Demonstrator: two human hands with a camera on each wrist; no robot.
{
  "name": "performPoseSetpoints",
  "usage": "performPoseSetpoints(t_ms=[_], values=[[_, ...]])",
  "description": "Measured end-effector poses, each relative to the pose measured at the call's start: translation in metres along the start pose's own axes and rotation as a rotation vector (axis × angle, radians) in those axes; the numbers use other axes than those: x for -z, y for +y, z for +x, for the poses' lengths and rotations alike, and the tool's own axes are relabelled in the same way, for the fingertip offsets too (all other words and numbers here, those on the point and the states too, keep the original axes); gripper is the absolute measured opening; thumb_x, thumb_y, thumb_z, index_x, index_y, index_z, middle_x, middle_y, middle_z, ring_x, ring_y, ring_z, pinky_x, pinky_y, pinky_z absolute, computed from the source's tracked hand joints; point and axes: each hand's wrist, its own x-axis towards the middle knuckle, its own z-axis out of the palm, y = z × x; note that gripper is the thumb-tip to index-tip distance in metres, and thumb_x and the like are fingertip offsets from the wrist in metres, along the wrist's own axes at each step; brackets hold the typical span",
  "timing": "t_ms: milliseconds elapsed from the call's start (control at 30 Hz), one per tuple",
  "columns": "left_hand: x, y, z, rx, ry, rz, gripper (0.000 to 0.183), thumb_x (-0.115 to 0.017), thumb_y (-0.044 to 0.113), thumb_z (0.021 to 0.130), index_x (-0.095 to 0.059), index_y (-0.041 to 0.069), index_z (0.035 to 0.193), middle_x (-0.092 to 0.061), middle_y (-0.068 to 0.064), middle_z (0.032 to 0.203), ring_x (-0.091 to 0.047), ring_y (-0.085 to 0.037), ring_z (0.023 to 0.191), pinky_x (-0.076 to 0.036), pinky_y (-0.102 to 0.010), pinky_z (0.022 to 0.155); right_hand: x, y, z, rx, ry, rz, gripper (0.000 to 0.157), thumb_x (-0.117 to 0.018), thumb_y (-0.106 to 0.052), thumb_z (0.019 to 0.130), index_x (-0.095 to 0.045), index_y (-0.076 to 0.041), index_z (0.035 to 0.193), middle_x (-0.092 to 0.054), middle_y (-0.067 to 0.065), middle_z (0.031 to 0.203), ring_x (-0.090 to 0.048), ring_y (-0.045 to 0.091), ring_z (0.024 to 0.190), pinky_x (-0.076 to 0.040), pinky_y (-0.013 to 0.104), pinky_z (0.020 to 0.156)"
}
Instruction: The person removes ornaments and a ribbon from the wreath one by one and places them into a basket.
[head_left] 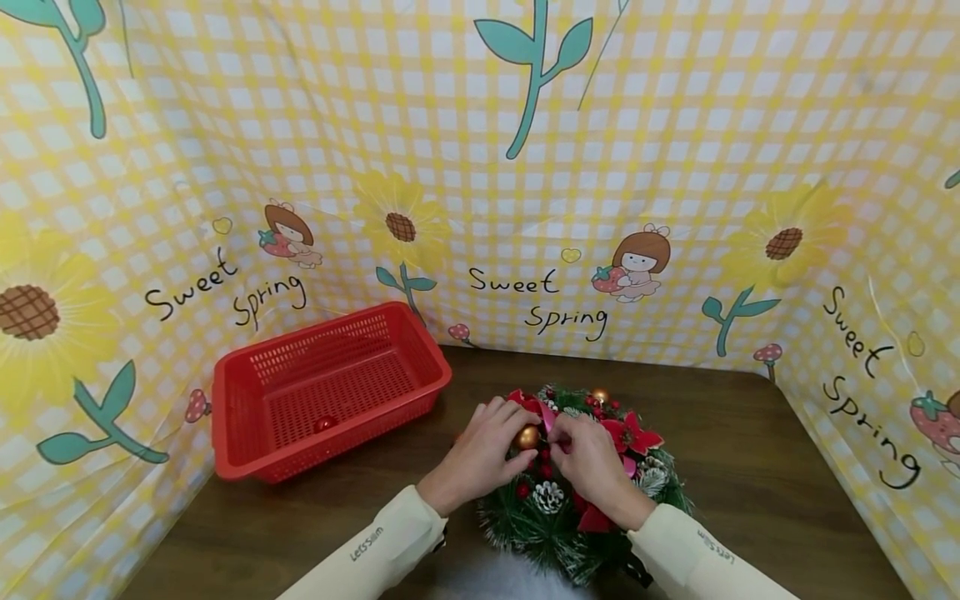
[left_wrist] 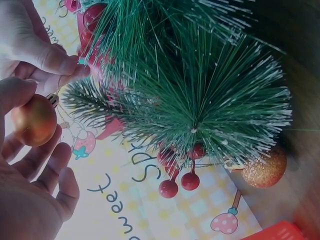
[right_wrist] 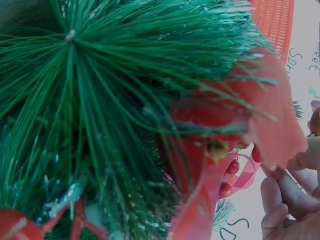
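My left hand (head_left: 480,450) holds a smooth gold bauble (left_wrist: 34,120) between thumb and fingers, its metal cap facing the right hand. With thumb and forefinger my right hand (head_left: 596,467) pinches a thin string (left_wrist: 59,90) that runs from the cap. Both hands are over a Christmas wreath (head_left: 540,533) of frosted green needles. Red poinsettia flowers (head_left: 633,435), red berries (left_wrist: 168,188), a snowy pine cone (head_left: 548,497) and pink ribbon (right_wrist: 245,175) decorate it. In the right wrist view, needles and a red petal partly cover the right hand's surroundings.
Left of the wreath, a red plastic basket (head_left: 330,446) stands on the dark wooden table (head_left: 750,467), with a shiny red bauble (head_left: 324,423) inside. A glittery gold bauble (left_wrist: 265,167) hangs on the wreath. Yellow checked cloth (head_left: 510,208) surrounds the table's back and sides.
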Motion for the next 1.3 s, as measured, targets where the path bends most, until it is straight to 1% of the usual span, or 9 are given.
performPoseSetpoints(t_ms=[167,333,500,633,733,867,1000,1167,1300], values=[[0.004,-0.002,0.000,0.019,0.034,-0.021,0.043,-0.075,0.026,0.082,-0.057,0.014,0.118,-0.057,0.005,0.113,-0.044,-0.012,0.094,-0.035,-0.029,0.076,0.001,-0.002,0.003,0.000,0.015,0.016,0.012,-0.074,-0.005,0.077,-0.068,-0.014,0.078,-0.061,-0.011,0.077,-0.045,0.008,0.070,-0.041,0.029,0.060],[0.007,-0.004,-0.001,0.041,0.049,-0.027,0.044,-0.077,0.026,0.080,-0.056,0.014,0.117,-0.058,0.004,0.111,-0.044,-0.011,0.093,-0.036,-0.030,0.076,0.002,-0.004,0.004,-0.014,0.016,0.022,0.010,-0.075,-0.009,0.078,-0.069,-0.017,0.077,-0.060,-0.014,0.075,-0.044,0.009,0.069,-0.039,0.029,0.059],[0.012,-0.007,-0.002,0.049,0.059,-0.015,0.043,-0.077,0.028,0.079,-0.057,0.015,0.115,-0.059,0.005,0.109,-0.044,-0.011,0.092,-0.036,-0.030,0.077,0.004,-0.006,0.005,-0.013,0.024,0.025,0.011,-0.076,-0.011,0.078,-0.068,-0.019,0.079,-0.062,-0.011,0.076,-0.044,0.010,0.069,-0.039,0.028,0.058],[0.017,-0.014,-0.002,0.044,0.088,0.008,0.042,-0.077,0.027,0.080,-0.057,0.015,0.115,-0.058,0.006,0.108,-0.044,-0.011,0.092,-0.036,-0.030,0.076,0.006,-0.005,0.005,-0.013,0.034,0.028,0.010,-0.076,-0.011,0.078,-0.069,-0.018,0.082,-0.062,-0.010,0.077,-0.043,0.010,0.069,-0.038,0.027,0.058],[0.024,-0.022,-0.004,0.046,0.115,0.026,0.042,-0.077,0.026,0.079,-0.057,0.014,0.114,-0.058,0.005,0.108,-0.044,-0.012,0.090,-0.036,-0.031,0.076,0.010,-0.001,0.003,-0.032,0.035,0.037,0.008,-0.075,-0.012,0.080,-0.070,-0.017,0.084,-0.062,-0.010,0.077,-0.044,0.012,0.070,-0.039,0.029,0.059],[0.035,-0.035,-0.008,0.062,0.147,0.054,0.041,-0.078,0.025,0.078,-0.059,0.013,0.112,-0.059,0.003,0.105,-0.046,-0.015,0.091,-0.036,-0.033,0.075,0.016,0.007,-0.001,-0.065,0.029,0.043,0.009,-0.075,-0.011,0.080,-0.071,-0.014,0.087,-0.065,-0.006,0.082,-0.050,0.016,0.077,-0.042,0.033,0.064],[0.048,-0.053,-0.014,0.098,0.166,0.097,0.039,-0.077,0.027,0.079,-0.060,0.013,0.111,-0.057,0.000,0.103,-0.047,-0.018,0.092,-0.036,-0.036,0.074,0.024,0.020,-0.008,-0.084,0.034,-0.005,0.011,-0.076,-0.011,0.079,-0.070,-0.014,0.088,-0.065,-0.005,0.084,-0.050,0.014,0.078,-0.043,0.032,0.064],[0.068,-0.076,-0.023,0.174,0.175,0.171,0.039,-0.078,0.029,0.079,-0.063,0.012,0.110,-0.054,-0.004,0.102,-0.046,-0.023,0.090,-0.035,-0.039,0.073,0.038,0.038,-0.019,-0.119,0.052,-0.068,0.010,-0.076,-0.012,0.078,-0.070,-0.014,0.087,-0.060,-0.004,0.080,-0.043,0.012,0.070,-0.037,0.029,0.056],[0.081,-0.095,-0.031,0.267,0.152,0.219,0.039,-0.079,0.027,0.077,-0.063,0.011,0.109,-0.053,-0.007,0.102,-0.045,-0.027,0.091,-0.035,-0.042,0.073,0.050,0.052,-0.025,-0.149,0.069,-0.077,0.010,-0.076,-0.011,0.078,-0.070,-0.013,0.085,-0.060,-0.002,0.080,-0.042,0.013,0.070,-0.035,0.030,0.054]])
